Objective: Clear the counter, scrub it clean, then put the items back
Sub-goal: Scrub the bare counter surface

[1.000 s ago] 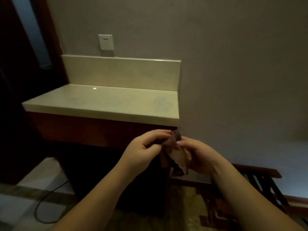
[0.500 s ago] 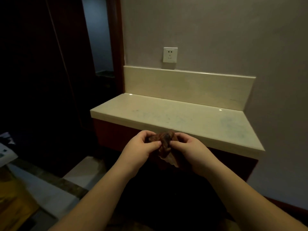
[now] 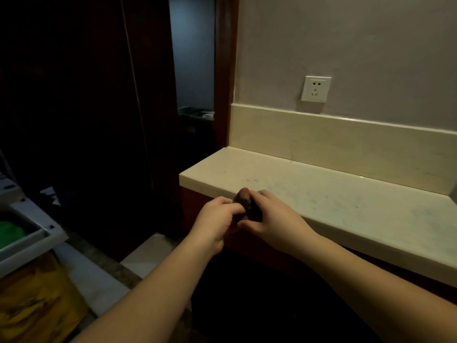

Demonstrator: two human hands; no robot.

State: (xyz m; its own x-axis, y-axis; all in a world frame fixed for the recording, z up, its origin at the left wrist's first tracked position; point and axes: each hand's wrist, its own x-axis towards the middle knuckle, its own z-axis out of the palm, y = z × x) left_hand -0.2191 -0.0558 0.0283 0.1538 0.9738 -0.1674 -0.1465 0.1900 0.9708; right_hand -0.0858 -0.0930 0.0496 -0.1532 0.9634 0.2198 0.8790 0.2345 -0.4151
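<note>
A cream stone counter (image 3: 333, 201) with a low backsplash runs along the wall, and faint bluish smears mark its top. No items stand on the part I can see. In front of its near edge, my left hand (image 3: 217, 219) and my right hand (image 3: 274, 221) press together around a small brown crumpled cloth (image 3: 243, 197). Only the top of the cloth pokes out between my fingers; the rest is hidden in my palms.
A white wall socket (image 3: 316, 89) sits above the backsplash. A dark wooden door frame (image 3: 223, 70) and doorway lie left of the counter. At the far left is a grey-white cart (image 3: 32, 233) with something green inside, and a yellow bag (image 3: 37, 300) below it.
The view has swung left, so the counter now sits to the right. My hands have bunched the cloth from a hanging piece into a tight wad.
</note>
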